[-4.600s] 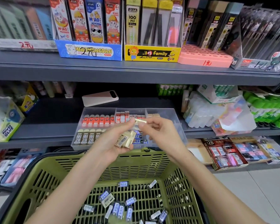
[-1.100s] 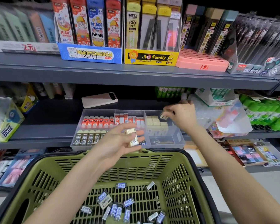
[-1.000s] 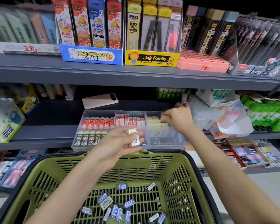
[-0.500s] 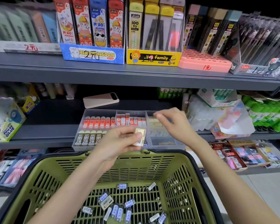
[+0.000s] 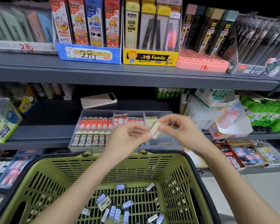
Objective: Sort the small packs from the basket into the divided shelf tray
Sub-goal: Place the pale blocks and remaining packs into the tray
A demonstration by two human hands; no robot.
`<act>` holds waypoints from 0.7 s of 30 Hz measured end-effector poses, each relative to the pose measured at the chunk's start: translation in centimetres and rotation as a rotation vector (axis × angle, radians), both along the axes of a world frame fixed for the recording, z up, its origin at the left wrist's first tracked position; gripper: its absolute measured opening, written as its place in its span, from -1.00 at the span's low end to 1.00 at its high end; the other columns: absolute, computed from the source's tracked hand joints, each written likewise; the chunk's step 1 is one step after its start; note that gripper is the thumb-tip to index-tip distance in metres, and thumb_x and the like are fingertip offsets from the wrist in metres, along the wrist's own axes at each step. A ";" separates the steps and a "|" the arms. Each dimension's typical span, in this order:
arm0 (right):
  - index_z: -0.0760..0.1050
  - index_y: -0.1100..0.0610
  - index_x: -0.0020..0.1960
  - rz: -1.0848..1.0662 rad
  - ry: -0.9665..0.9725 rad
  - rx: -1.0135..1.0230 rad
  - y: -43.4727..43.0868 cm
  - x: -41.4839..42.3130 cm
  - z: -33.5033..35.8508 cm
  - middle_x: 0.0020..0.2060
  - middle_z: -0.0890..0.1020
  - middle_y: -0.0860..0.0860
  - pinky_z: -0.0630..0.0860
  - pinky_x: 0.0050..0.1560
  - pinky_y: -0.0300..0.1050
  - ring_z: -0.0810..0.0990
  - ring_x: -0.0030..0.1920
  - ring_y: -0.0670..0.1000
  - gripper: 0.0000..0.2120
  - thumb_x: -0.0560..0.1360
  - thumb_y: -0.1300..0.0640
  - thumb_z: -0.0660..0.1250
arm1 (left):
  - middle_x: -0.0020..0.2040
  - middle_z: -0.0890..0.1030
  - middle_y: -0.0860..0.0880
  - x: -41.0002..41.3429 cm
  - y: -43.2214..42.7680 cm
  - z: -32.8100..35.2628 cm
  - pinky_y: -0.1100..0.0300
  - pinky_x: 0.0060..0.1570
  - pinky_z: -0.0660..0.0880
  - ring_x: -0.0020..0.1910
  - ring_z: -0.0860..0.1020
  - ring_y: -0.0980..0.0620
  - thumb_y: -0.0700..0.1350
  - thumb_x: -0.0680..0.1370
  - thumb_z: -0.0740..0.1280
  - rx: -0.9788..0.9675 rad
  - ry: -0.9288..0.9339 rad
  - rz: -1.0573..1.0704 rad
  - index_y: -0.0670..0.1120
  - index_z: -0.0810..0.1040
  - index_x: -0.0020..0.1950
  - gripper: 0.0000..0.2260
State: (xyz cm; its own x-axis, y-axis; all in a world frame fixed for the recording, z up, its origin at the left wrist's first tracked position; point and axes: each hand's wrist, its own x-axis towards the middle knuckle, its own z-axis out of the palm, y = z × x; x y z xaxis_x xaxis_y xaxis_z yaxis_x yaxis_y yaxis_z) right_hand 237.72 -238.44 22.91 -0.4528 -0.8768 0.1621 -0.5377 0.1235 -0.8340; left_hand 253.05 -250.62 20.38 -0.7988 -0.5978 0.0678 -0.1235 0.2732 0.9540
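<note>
Cream pack point(image 5: 155, 130) pinched between 2 hands
Left hand point(image 5: 130, 137) and right hand point(image 5: 179, 128) both grip it just over the divided tray point(image 5: 97, 112); a loose handover could drop it into the basket point(image 5: 103, 160) below.

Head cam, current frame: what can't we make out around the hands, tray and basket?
Head view only:
- pale pack, pinched between left hand and right hand: motion-blurred, label unreadable.
- left palm: turned away, so any further packs there are hidden.
- divided tray: hands cover its middle-front and right compartments.
- basket: near side cut off by the bottom edge; print on its loose packs too small.
</note>
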 end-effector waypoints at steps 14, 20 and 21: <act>0.65 -0.06 0.04 -0.409 0.808 0.294 -5.5 -8.0 -6.0 -0.21 0.68 0.04 0.15 0.21 0.03 0.46 0.06 0.18 -0.81 0.47 0.00 0.33 | 0.32 0.49 0.02 0.6 -1.7 -4.2 0.10 0.35 0.12 0.34 0.35 0.00 0.15 0.54 0.28 -0.769 -0.259 0.015 0.02 0.53 0.30 -0.62; 0.59 -0.13 0.13 -0.270 0.904 0.436 -5.4 -8.5 -7.0 -0.09 0.67 0.00 0.15 0.20 0.04 0.43 0.11 0.11 -0.73 0.56 -0.08 0.16 | 0.32 0.49 -0.01 0.6 -2.0 -5.2 0.05 0.37 0.15 0.35 0.35 -0.02 0.14 0.57 0.23 -0.808 -0.291 -0.004 0.01 0.52 0.31 -0.63; 0.58 -0.14 0.14 -0.242 0.933 0.475 -5.4 -8.6 -6.8 -0.07 0.67 -0.01 0.13 0.22 0.05 0.42 0.11 0.11 -0.71 0.57 -0.08 0.12 | 0.33 0.48 0.00 0.6 -2.0 -5.3 0.06 0.37 0.15 0.36 0.34 -0.01 0.15 0.57 0.21 -0.820 -0.299 -0.007 0.02 0.51 0.32 -0.62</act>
